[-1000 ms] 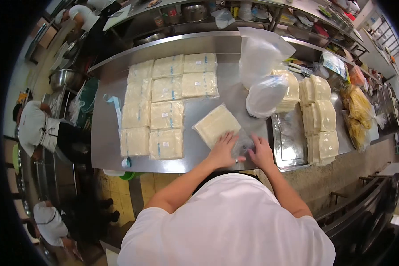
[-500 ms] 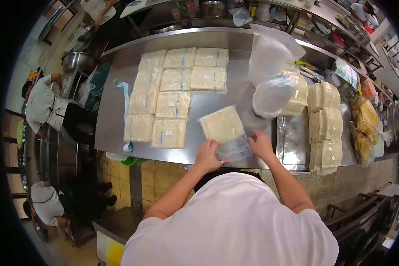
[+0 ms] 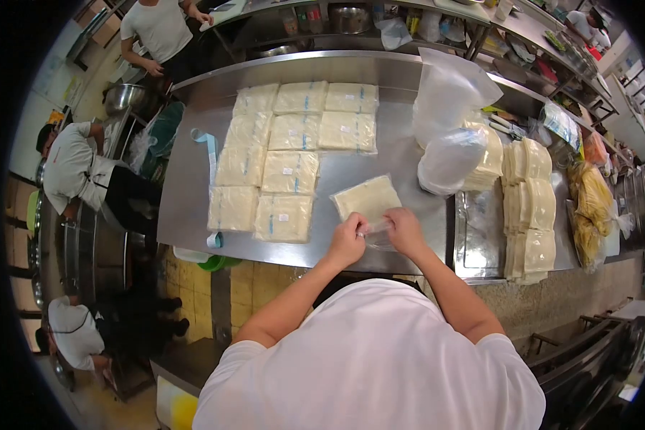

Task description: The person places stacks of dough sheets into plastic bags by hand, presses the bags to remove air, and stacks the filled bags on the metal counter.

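Observation:
In front of me on the steel table (image 3: 408,251) lies a clear plastic bag (image 3: 377,231) with a stack of pale square wrappers (image 3: 368,198) inside. My left hand (image 3: 347,240) pinches the bag's loose end at its left side. My right hand (image 3: 405,231) grips the same end at the right, its fingers closed on the plastic. The gathered film between the hands is partly hidden by them. To the left, several filled, flat bags (image 3: 287,172) with blue print and small white labels lie in rows.
Unbagged wrapper stacks (image 3: 530,204) stand on a metal tray (image 3: 473,244) at the right. Near them are empty plastic bags (image 3: 448,158) and a yellow-brown bag (image 3: 593,201). Blue tape (image 3: 211,154) lies at the left. Co-workers (image 3: 79,168) stand beyond the left side.
Both hands have come closer together and now pinch the bag's loose end, which was spread out flat before. At the upper left, a co-worker has come further into view.

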